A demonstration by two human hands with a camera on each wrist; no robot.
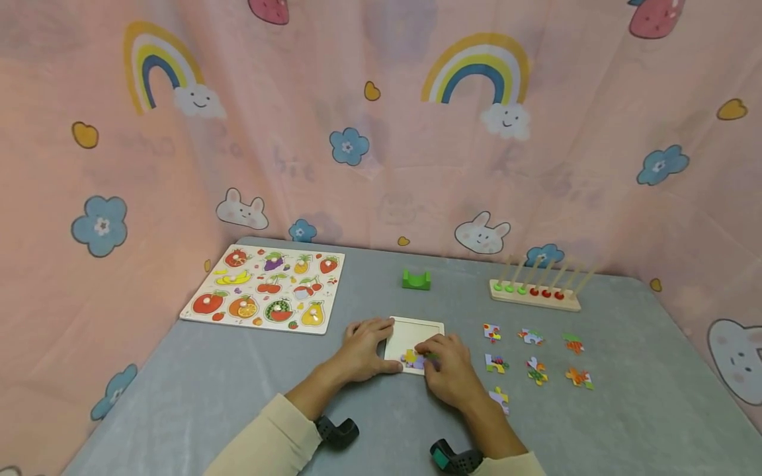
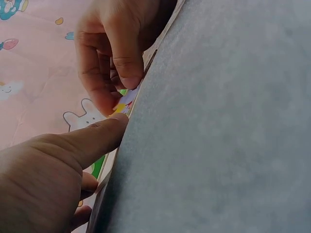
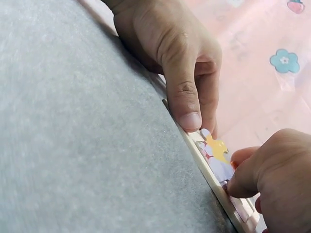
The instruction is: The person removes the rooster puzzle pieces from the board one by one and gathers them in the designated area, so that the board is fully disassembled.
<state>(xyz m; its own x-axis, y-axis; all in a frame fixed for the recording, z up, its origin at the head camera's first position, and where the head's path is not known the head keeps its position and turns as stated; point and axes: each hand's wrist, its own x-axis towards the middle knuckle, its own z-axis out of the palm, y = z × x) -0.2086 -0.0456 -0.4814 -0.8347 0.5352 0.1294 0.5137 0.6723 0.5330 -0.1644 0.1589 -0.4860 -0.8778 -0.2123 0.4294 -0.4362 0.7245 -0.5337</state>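
Observation:
A small square wooden puzzle tray (image 1: 415, 322) lies on the table in the head view. My left hand (image 1: 363, 350) holds it along its left side, with the thumb at the near rim. Inside the tray, at its near edge, sits a yellow and purple jigsaw piece (image 1: 411, 359), close to the left thumb. My right hand (image 1: 450, 370) pinches another jigsaw piece (image 1: 433, 357) at the near right corner, mostly hidden by the fingers. The right wrist view shows the yellow piece (image 3: 218, 149) beside the right fingertips.
Several loose jigsaw pieces (image 1: 535, 373) lie to the right of the tray. A fruit puzzle board (image 1: 278, 320) lies at the back left. Behind the tray stands a green curved block (image 1: 416, 283). A wooden peg rack (image 1: 534, 299) with green and red beads stands at the back right.

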